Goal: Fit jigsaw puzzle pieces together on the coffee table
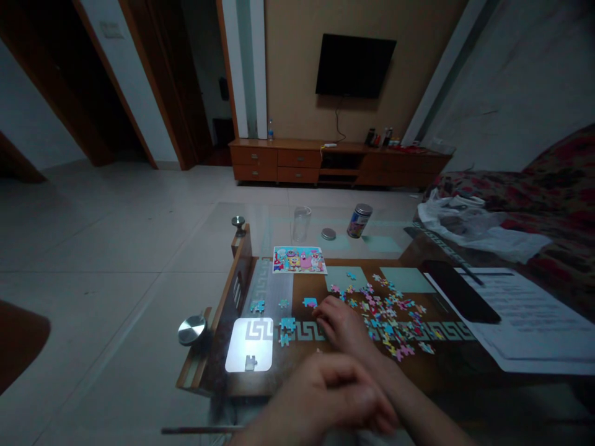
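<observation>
My right hand (341,323) reaches over a glass-topped table (218,365), knuckles up and fingers curled, tips down beside a blue puzzle piece (309,302). What it pinches is hidden. A scattered heap of colourful puzzle pieces (395,322) lies just right of it. Nearer me, my left hand (328,396) hovers above the table's front edge, blurred, fingers curled together, contents hidden. More blue pieces (287,325) lie left of my right hand. One lone piece (251,362) sits in a bright patch of reflected light. A cartoon reference picture (300,260) lies farther back.
A clear glass (301,223), a round lid (328,233) and a printed can (359,220) stand at the far edge. A dark flat object (460,291) lies on papers (525,316) at right. Beyond are a plastic bag (469,223), a sofa (558,204) and a TV cabinet (339,162).
</observation>
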`<state>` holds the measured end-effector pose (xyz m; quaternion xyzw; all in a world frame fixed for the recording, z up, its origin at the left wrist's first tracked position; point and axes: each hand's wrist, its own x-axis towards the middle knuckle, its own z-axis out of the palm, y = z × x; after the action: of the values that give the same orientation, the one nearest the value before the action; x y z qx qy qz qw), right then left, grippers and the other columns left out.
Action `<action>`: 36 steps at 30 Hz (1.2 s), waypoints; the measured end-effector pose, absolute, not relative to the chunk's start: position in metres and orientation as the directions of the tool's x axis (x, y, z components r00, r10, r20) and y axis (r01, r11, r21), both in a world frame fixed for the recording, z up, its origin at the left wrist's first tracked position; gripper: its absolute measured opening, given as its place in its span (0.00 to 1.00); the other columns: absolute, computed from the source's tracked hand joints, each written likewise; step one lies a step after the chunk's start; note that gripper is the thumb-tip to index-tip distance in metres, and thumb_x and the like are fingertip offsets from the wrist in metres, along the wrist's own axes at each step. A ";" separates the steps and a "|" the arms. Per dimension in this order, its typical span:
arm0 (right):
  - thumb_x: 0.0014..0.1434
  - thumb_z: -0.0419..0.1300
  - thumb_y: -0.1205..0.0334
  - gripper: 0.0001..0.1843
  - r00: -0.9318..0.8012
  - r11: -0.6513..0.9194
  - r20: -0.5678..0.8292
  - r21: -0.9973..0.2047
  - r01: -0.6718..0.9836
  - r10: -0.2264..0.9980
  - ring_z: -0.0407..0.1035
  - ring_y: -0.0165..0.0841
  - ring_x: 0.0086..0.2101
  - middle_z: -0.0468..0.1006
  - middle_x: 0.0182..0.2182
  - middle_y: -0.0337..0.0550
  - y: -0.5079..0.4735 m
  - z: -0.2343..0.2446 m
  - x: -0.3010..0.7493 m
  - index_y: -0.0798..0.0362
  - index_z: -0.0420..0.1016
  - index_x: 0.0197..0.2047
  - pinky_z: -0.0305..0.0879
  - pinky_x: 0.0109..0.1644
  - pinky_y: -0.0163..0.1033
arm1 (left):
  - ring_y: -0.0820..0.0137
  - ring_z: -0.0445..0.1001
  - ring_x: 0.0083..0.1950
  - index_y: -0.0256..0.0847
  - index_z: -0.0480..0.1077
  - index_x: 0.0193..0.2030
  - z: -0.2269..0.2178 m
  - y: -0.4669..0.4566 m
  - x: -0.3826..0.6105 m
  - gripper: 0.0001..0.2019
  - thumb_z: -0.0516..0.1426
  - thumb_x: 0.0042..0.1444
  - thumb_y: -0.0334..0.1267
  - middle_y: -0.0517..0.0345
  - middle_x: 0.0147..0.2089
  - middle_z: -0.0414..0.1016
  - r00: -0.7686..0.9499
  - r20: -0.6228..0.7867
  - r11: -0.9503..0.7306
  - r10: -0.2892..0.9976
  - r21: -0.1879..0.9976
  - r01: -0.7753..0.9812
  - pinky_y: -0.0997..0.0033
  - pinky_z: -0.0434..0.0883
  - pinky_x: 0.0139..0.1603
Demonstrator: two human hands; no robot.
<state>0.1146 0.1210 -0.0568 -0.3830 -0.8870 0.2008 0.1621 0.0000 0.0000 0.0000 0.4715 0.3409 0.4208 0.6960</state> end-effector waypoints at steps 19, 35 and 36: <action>0.56 0.62 0.69 0.13 -0.611 0.617 0.154 -0.386 0.686 0.776 0.65 0.40 0.44 0.74 0.41 0.47 0.146 -0.061 0.093 0.52 0.76 0.46 0.63 0.48 0.43 | 0.55 0.70 0.53 0.39 0.74 0.45 -0.020 0.024 -0.058 0.13 0.50 0.59 0.29 0.49 0.49 0.74 -0.025 -0.107 0.048 0.994 0.220 0.974 0.52 0.67 0.52; 0.57 0.61 0.69 0.06 -0.601 0.590 0.116 -0.403 0.699 0.791 0.67 0.39 0.43 0.75 0.38 0.47 0.148 -0.057 0.107 0.54 0.78 0.39 0.62 0.47 0.40 | 0.51 0.50 0.70 0.36 0.60 0.64 -0.038 0.018 -0.024 0.34 0.59 0.55 0.52 0.38 0.69 0.49 0.105 -0.281 -0.040 0.954 0.229 0.973 0.45 0.54 0.68; 0.57 0.61 0.70 0.06 -0.598 0.587 0.115 -0.406 0.701 0.794 0.67 0.39 0.43 0.75 0.38 0.47 0.148 -0.057 0.109 0.54 0.78 0.39 0.62 0.47 0.40 | 0.51 0.49 0.70 0.36 0.59 0.64 -0.039 0.020 -0.022 0.35 0.59 0.54 0.51 0.37 0.69 0.49 0.108 -0.283 -0.042 0.953 0.231 0.972 0.45 0.54 0.68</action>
<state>0.1087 0.1484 -0.0575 -0.4250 -0.8790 0.1616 0.1437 -0.0219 0.0205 -0.0385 0.7213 0.6672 -0.0259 0.1843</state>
